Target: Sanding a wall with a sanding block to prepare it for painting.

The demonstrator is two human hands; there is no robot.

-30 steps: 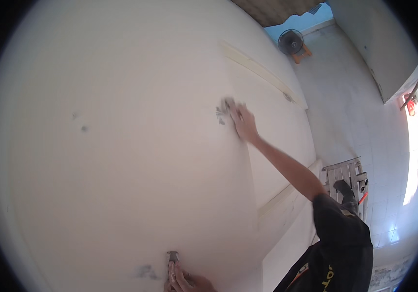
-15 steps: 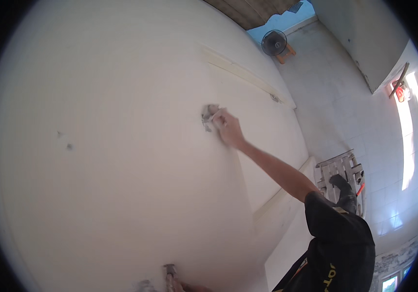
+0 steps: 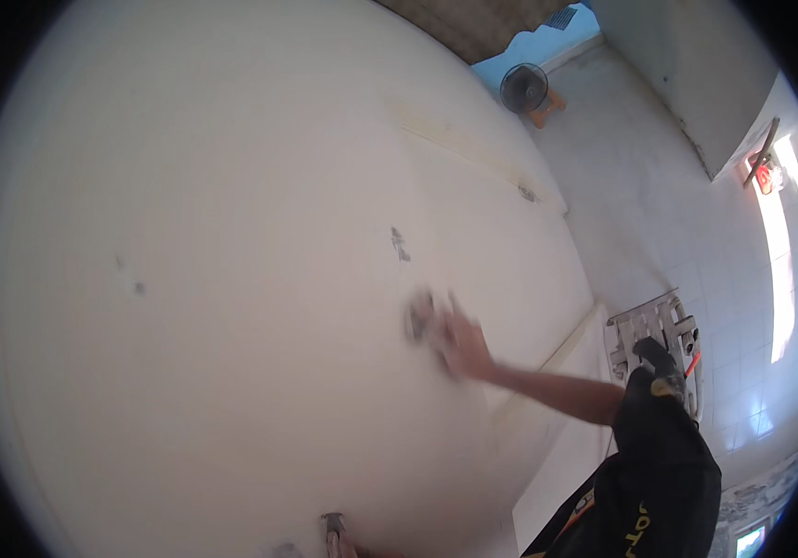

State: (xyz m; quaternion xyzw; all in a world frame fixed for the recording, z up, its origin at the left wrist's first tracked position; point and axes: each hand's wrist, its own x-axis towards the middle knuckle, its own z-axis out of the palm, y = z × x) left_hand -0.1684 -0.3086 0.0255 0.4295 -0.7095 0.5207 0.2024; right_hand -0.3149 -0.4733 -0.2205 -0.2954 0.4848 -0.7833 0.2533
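Note:
My right hand [image 3: 459, 344], smeared by motion, is at the large off-white wall [image 3: 232, 391]. In its fingers is a flat grey tool [image 3: 420, 316], too blurred to make out closely. Just above that hand, a dark grey patch [image 3: 400, 244] marks the wall. At the bottom edge, my left hand [image 3: 339, 544] shows only in part, closed round a putty knife [image 3: 332, 519] whose grey blade points up the picture. Two faint small spots [image 3: 139, 288] lie farther left on the wall.
A slatted platform [image 3: 636, 325] stands at the right, with a dark-clad foot on it and a red-orange thing beside it. Beyond are a tiled floor [image 3: 724, 298] and a black fan [image 3: 524, 88] by a wooden stool [image 3: 548, 110]. Raised ledges [image 3: 459, 141] run along the wall.
My right hand has moved down the picture and slightly right, off the dark patch, which now shows uncovered. My left hand and its putty knife have shifted slightly right and down.

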